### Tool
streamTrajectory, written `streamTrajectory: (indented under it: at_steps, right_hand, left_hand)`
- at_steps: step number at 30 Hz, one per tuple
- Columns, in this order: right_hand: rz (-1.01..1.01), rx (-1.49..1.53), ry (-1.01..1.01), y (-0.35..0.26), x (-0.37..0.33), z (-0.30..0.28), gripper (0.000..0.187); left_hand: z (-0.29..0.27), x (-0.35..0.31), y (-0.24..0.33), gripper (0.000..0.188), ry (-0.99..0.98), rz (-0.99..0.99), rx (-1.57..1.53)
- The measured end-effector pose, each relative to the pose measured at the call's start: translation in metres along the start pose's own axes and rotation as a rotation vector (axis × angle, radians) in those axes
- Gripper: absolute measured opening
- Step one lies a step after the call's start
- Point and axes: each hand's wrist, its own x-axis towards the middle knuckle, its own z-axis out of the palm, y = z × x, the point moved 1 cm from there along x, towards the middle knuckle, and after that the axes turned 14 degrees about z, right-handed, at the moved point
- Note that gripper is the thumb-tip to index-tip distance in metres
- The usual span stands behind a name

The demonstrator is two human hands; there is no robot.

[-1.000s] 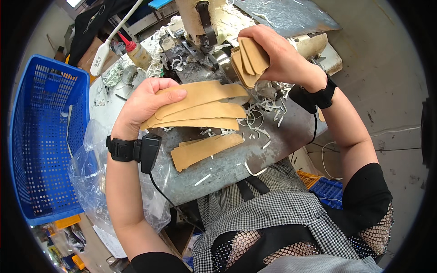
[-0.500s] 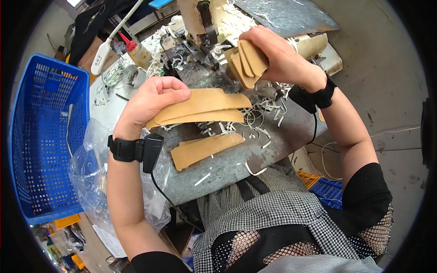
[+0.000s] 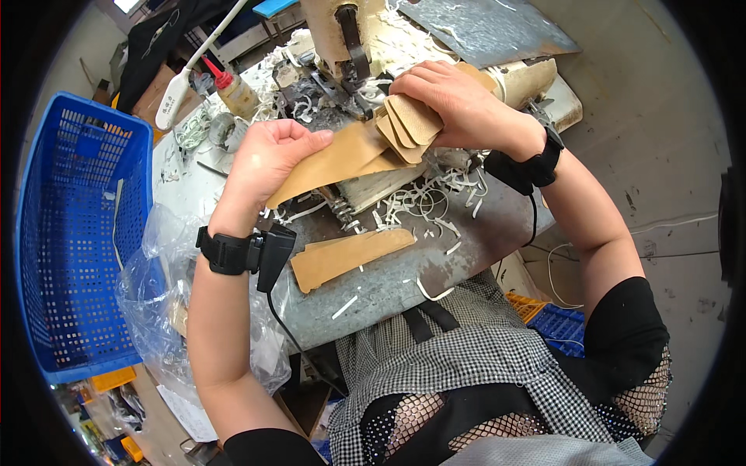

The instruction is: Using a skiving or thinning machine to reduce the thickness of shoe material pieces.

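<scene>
Between thumb and fingers, my left hand (image 3: 268, 159) pinches the near end of long tan leather-like strips (image 3: 330, 165); I cannot tell how many. My right hand (image 3: 466, 109) is wrapped around a fanned stack of tan pieces (image 3: 410, 128), whose other end shows beyond the knuckles. The far end of the left strips meets the stack, partly tucked behind it. Below both hands, a few more tan pieces (image 3: 353, 258) lie overlapping on the metal worktop (image 3: 373, 291).
An off-white machine (image 3: 326, 35) stands behind the hands. White trimmings (image 3: 431, 190) are scattered about. A blue basket (image 3: 85, 311) and clear plastic bag (image 3: 163, 279) are at left. A red-capped bottle (image 3: 235, 92) and lamp (image 3: 172, 99) stand farther back.
My left hand has moved slightly right, bringing its strips against the stack. My right hand has shifted a little left and nearer. The pieces on the worktop have not moved.
</scene>
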Motion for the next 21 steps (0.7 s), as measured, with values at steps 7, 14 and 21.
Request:
streamTrajectory:
  at_steps: [7, 14, 21]
  right_hand:
    - [-0.011, 0.032, 0.083, 0.004, -0.005, -0.014, 0.062]
    - [0.017, 0.128, 0.225, 0.000, -0.014, -0.025, 0.063]
    - [-0.013, 0.065, 0.176, -0.009, -0.012, -0.022, 0.056]
  left_hand:
    - [0.002, -0.014, 0.018, 0.022, -0.177, -0.003, -0.202]
    - [-0.010, -0.015, 0.010, 0.014, -0.174, -0.010, -0.258]
    - [0.004, 0.003, 0.011, 0.016, -0.007, 0.065, -0.029]
